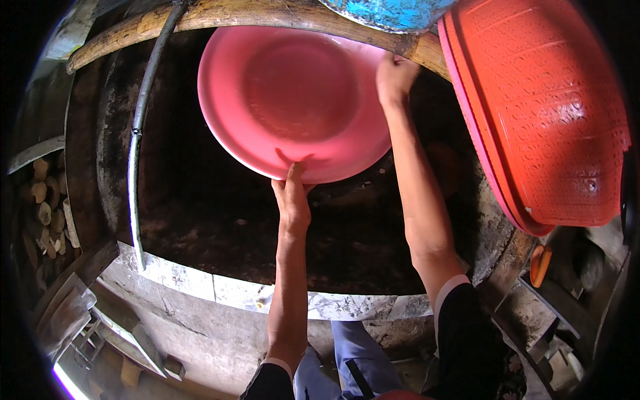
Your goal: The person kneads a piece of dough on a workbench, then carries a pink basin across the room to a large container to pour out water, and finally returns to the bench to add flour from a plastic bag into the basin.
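Note:
A wide pink basin [300,87] is tilted so that its round inside faces me, above a dark hollow. My left hand [292,203] grips its near rim, thumb on the inside and the other fingers mostly hidden behind. At the basin's right far edge, my right hand [397,79] is closed at the rim, slightly blurred, just below a wooden pole [293,15]. Its fingertips are partly hidden.
Red-orange plastic baskets [540,120] are stacked on the right. A blue worn object [393,12] shows above the pole. A metal rod [137,147] stands at the left, and a pale ledge [233,290] crosses in front of me. Firewood [47,200] is piled far left.

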Demonstrator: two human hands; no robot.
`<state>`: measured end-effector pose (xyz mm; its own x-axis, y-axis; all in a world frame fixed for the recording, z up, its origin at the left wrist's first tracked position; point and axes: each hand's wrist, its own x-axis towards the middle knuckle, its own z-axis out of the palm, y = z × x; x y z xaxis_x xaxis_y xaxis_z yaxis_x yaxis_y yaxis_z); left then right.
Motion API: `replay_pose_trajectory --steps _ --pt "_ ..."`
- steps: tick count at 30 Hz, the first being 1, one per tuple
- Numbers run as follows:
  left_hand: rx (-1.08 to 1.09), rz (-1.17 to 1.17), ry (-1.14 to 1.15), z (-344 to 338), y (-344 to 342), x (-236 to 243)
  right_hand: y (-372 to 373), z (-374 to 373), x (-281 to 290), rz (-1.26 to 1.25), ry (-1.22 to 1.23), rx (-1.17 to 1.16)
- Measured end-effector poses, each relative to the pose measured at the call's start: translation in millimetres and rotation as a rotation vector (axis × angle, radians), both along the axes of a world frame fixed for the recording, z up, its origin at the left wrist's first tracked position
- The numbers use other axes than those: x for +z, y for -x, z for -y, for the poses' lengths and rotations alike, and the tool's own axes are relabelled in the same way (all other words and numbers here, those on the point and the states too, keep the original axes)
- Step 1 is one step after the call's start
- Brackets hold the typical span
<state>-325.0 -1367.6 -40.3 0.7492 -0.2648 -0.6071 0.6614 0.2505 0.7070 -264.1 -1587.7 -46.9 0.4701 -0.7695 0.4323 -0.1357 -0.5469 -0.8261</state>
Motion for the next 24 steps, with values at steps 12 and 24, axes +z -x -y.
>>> replay_pose_trajectory --steps 12,24 --pt "0.131 -0.043 0.007 -23.9 23.6 3.4 64.6 -71.2 -5.6 -0.427 0.140 0.321" --pt "0.320 -0.001 -0.155 -53.3 123.1 39.5 189.7 -84.8 55.3 -0.831 0.413 0.203"
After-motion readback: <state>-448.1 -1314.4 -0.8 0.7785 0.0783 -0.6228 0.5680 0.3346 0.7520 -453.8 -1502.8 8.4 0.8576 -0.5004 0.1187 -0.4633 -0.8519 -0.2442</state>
